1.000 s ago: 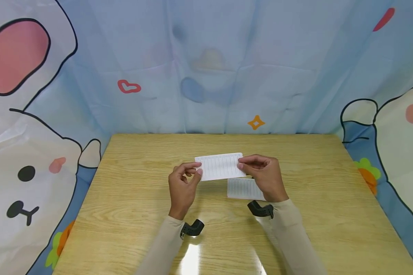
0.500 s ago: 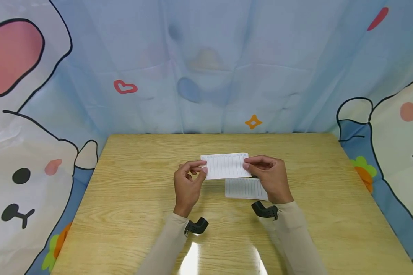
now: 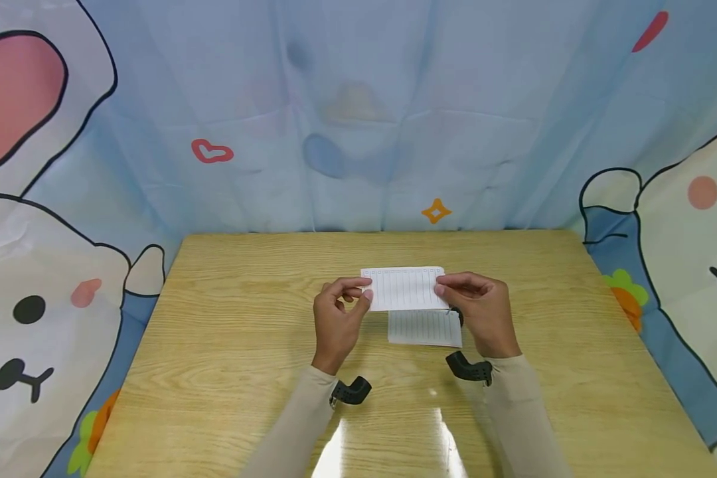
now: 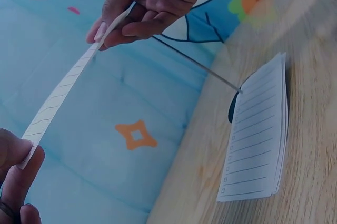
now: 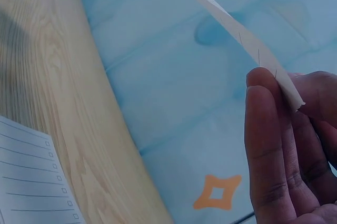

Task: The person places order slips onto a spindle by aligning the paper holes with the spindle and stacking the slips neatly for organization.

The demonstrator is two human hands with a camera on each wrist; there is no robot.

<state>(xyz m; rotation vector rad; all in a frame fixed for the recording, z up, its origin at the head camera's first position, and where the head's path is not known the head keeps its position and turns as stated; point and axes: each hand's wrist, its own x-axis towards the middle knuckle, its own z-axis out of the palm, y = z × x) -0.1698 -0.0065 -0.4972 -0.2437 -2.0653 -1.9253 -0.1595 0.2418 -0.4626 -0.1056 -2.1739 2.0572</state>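
A lined white paper slip [image 3: 403, 289] with small boxes along one edge is held level above the table. My left hand [image 3: 339, 324] pinches its left end between thumb and fingers. At the other end my right hand [image 3: 484, 312] pinches it the same way. Seen nearly edge-on in the left wrist view, the slip [image 4: 55, 100] bends slightly. Below it a stack of similar lined slips [image 4: 255, 132] lies on the table, partly covered in the head view. A thin metal rod [image 4: 195, 62] with a dark base [image 4: 232, 109] rises beside the stack.
The wooden table [image 3: 245, 299] has its back edge against a light blue printed curtain [image 3: 358, 133]. Black wrist mounts [image 3: 351, 390] stick out inward from both sleeves. Light glares off the table's front part.
Both hands have shifted right together with the slip, which stays stretched between them. More of the right end of the stack shows. The head view has turned slightly right.
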